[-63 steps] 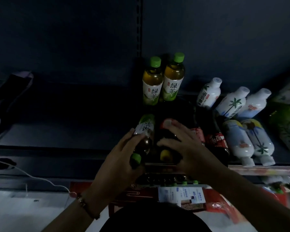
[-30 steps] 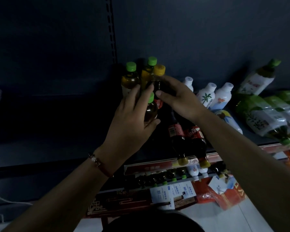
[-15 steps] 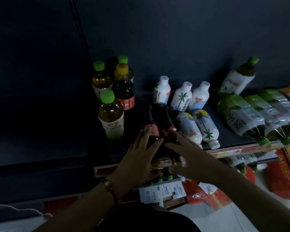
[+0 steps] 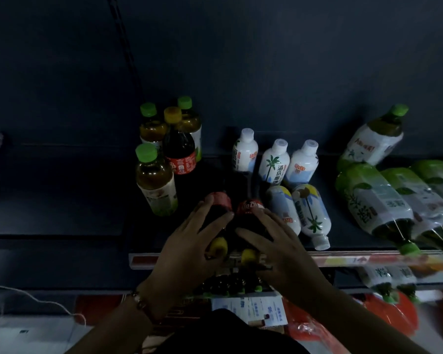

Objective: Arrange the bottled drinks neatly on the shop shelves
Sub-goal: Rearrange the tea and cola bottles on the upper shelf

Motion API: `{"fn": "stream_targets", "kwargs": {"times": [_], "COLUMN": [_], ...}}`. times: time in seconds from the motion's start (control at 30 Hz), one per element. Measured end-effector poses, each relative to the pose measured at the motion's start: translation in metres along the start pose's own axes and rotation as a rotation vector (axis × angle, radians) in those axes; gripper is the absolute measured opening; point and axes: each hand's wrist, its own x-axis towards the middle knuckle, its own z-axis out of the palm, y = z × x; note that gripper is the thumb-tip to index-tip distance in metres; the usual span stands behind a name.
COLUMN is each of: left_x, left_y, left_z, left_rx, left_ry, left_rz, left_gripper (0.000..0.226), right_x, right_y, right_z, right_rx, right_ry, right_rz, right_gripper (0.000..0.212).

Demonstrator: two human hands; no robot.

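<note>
Two cola bottles with yellow caps lie side by side at the front of the dark shelf (image 4: 62, 215). My left hand (image 4: 189, 241) wraps the left cola bottle (image 4: 220, 199). My right hand (image 4: 279, 246) lies over the right cola bottle (image 4: 250, 206) with its fingers curled around it. Behind them to the left stand three green-capped tea bottles (image 4: 156, 180) and one upright cola bottle (image 4: 179, 146). Three white coconut-drink bottles (image 4: 274, 162) stand at the back, and two more (image 4: 311, 213) lie in front of them.
Large green-tea bottles (image 4: 374, 200) lie on the right of the shelf, and one (image 4: 376, 139) leans against the back wall. The shelf's front rail (image 4: 143, 260) runs below my hands. Lower shelves hold more bottles (image 4: 228, 284). A white cable (image 4: 36, 300) trails at the lower left.
Earlier both hands stood a green tea bottle and a cola bottle upright at the left group. They then dropped to the two lying cola bottles and have closed more tightly over them.
</note>
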Motion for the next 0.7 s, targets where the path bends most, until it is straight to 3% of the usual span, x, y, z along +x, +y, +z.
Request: {"fn": "stream_targets", "kwargs": {"times": [0.17,0.27,0.33,0.53,0.63,0.7], "left_x": [0.016,0.036,0.053,0.092,0.102,0.105], "left_y": [0.027,0.032,0.033,0.032,0.030,0.027], "left_z": [-0.041,-0.064,-0.077,-0.086,-0.081,-0.078], "left_rx": [-0.275,-0.238,-0.201,0.039,0.005,-0.081], "left_ry": [0.198,0.313,0.317,0.252,0.170,0.110], "left_rz": [-0.149,-0.115,-0.130,-0.079,-0.057,-0.052], "left_gripper": [0.044,0.034,0.034,0.054,0.071,0.084], "right_x": [0.032,0.058,0.075,0.112,0.123,0.126], "right_y": [-0.026,-0.028,-0.026,-0.016,-0.010,-0.006], "right_z": [-0.062,-0.086,-0.097,-0.106,-0.095,-0.088], "right_rx": [0.406,0.536,0.569,0.587,0.569,0.607], "right_ry": [0.206,0.288,0.277,0.260,0.293,0.327], "right_rz": [0.114,0.160,0.198,0.282,0.299,0.322], "right_gripper": [0.045,0.023,0.019,0.021,0.027,0.019]}}
